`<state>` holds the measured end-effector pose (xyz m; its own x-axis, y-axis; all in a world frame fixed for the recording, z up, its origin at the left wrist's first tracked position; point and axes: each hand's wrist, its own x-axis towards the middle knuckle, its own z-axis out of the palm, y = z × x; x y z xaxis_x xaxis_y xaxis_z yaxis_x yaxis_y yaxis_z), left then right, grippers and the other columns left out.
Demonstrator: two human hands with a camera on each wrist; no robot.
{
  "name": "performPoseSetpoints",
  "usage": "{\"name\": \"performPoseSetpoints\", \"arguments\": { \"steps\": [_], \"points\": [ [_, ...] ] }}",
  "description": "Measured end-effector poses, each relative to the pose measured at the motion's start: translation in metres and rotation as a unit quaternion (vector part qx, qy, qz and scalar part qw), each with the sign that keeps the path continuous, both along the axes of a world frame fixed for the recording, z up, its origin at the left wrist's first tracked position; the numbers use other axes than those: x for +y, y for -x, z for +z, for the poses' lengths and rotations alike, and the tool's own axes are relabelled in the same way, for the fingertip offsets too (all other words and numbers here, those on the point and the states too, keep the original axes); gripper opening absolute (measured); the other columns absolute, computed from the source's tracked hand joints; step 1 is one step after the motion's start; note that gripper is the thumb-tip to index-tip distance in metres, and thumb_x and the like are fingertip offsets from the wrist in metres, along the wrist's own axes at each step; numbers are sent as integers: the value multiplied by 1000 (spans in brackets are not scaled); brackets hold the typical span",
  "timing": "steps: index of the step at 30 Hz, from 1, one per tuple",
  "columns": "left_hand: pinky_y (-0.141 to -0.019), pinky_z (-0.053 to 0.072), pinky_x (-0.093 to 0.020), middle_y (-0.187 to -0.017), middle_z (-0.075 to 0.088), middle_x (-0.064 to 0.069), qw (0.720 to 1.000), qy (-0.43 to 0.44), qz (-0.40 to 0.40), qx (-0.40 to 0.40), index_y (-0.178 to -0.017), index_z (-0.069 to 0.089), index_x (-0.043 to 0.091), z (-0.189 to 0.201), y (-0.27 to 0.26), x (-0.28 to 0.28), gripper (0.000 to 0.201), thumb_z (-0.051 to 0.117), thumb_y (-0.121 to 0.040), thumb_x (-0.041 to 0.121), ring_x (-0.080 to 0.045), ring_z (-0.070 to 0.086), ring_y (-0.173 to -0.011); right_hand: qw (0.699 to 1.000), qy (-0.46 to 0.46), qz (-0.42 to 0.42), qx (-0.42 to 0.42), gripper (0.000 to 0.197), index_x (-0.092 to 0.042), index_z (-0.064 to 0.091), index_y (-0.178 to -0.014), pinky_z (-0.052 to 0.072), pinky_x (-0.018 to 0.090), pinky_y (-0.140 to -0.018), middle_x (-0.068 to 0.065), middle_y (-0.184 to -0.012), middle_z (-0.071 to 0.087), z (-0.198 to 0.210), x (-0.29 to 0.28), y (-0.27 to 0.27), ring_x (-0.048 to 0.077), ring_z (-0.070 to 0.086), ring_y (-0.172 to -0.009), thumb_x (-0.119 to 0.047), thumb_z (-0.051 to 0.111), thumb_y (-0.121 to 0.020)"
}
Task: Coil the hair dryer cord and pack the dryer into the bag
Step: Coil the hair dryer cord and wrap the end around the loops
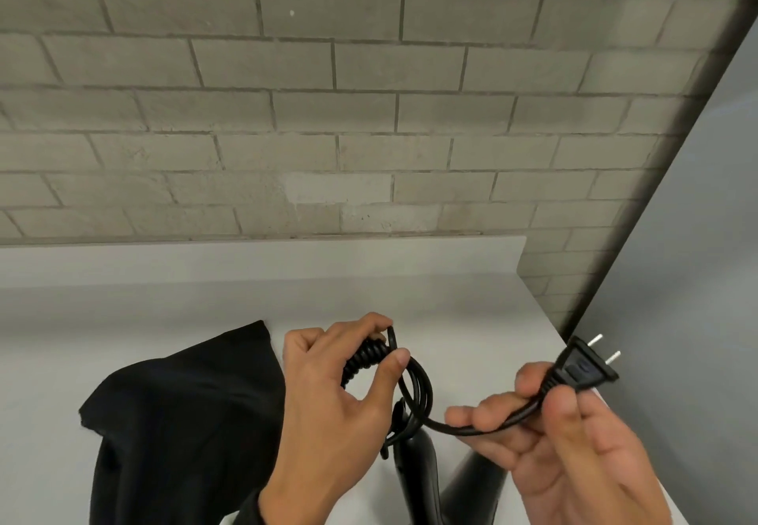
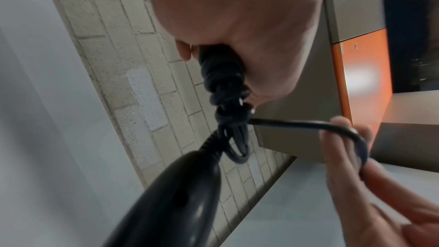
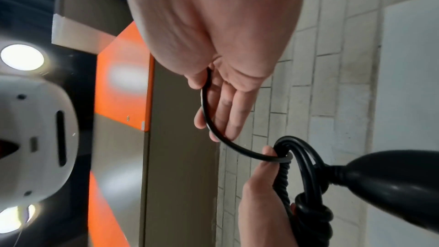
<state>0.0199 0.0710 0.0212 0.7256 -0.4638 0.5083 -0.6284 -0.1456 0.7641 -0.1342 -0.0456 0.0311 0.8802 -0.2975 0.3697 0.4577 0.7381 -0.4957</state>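
My left hand grips the wound bundle of black cord above the white counter, thumb and fingers curled round it; loose loops hang beside the thumb. The black hair dryer hangs below the bundle, its handle seen close in the left wrist view. My right hand holds the cord's free end just behind the two-pin plug, which points up and right. A short span of cord runs between the two hands. The black cloth bag lies crumpled on the counter to the left.
The white counter meets a brick wall at the back. A grey panel stands along the counter's right edge. An orange panel shows in the wrist views.
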Motion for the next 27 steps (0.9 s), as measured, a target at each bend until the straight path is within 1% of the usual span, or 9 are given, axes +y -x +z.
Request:
{"name": "performPoseSetpoints", "arguments": {
  "steps": [2, 4, 7, 9, 10, 13, 17, 22, 27],
  "points": [
    [-78, 43, -19, -98, 62, 31, 1000, -17, -13, 4, -99, 63, 46, 1, -2, 1, 18, 69, -81, 47, -4, 40, -106, 994, -90, -42, 40, 41, 21, 25, -126, 1, 75, -103, 62, -118, 26, 11, -1, -3, 78, 18, -115, -5, 1, -105],
    [-77, 42, -16, -99, 60, 32, 999, -35, -24, 7, -95, 63, 45, 1, -3, 3, 16, 71, -81, 42, -2, 40, -106, 993, -99, -60, 22, 45, 21, 23, -128, -4, 74, -105, 60, -123, 22, 14, -11, -4, 76, 14, -120, -9, -2, -106],
    [-79, 43, -12, -102, 58, 31, 998, -44, -43, -18, -99, 64, 45, 5, 0, 5, 20, 66, -80, 50, -3, 41, -107, 978, -61, -160, 118, 39, 15, 34, -127, 13, 74, -104, 56, -120, 36, 37, -13, -5, 74, 28, -117, -13, 15, -108],
    [-84, 39, -7, -103, 58, 30, 997, -34, -58, -22, -107, 63, 47, 7, 3, 4, 28, 62, -80, 53, -6, 43, -108, 970, 35, -198, 135, 30, 1, 60, -107, 49, 64, -83, 39, -95, 63, 46, -16, -16, 60, 60, -96, -25, 60, -91],
    [-85, 37, -6, -101, 59, 29, 997, -34, -67, -25, -110, 62, 48, 8, 4, 4, 28, 63, -82, 52, -7, 44, -108, 966, 80, -209, 132, 28, -7, 66, -92, 57, 52, -69, 27, -82, 70, 50, -13, -16, 49, 69, -82, -31, 71, -77],
    [-83, 38, -8, -96, 64, 26, 992, -49, -92, -69, -107, 64, 47, 10, 2, 6, 20, 60, -88, 52, -11, 48, -103, 952, 125, -243, 138, 21, -14, 65, -77, 59, 38, -54, 15, -69, 71, 74, -10, -17, 37, 73, -68, -33, 60, -71],
    [-80, 43, -15, -96, 65, 25, 986, -35, -124, -102, -109, 65, 43, 11, 0, 10, 21, 57, -91, 51, -13, 54, -99, 951, 118, -249, 140, 21, -14, 57, -85, 60, 32, -57, 6, -73, 72, 88, -27, -24, 28, 75, -72, -30, 44, -87],
    [-78, 43, -17, -89, 64, 21, 972, -12, -170, -160, -114, 67, 33, 11, 2, 8, 28, 58, -92, 48, -13, 53, -89, 956, 118, -208, 171, 20, -13, 58, -86, 59, 28, -56, 3, -77, 73, 100, -48, -37, 24, 75, -75, -28, 45, -91],
    [-75, 45, -21, -82, 60, 20, 967, -16, -168, -189, -108, 67, 35, 13, -1, 9, 46, 80, -69, 57, -13, 50, -85, 958, 97, -179, 202, 22, -9, 58, -86, 59, 27, -56, 5, -79, 73, 102, -61, -49, 26, 75, -79, -23, 45, -95]
  ]
}}
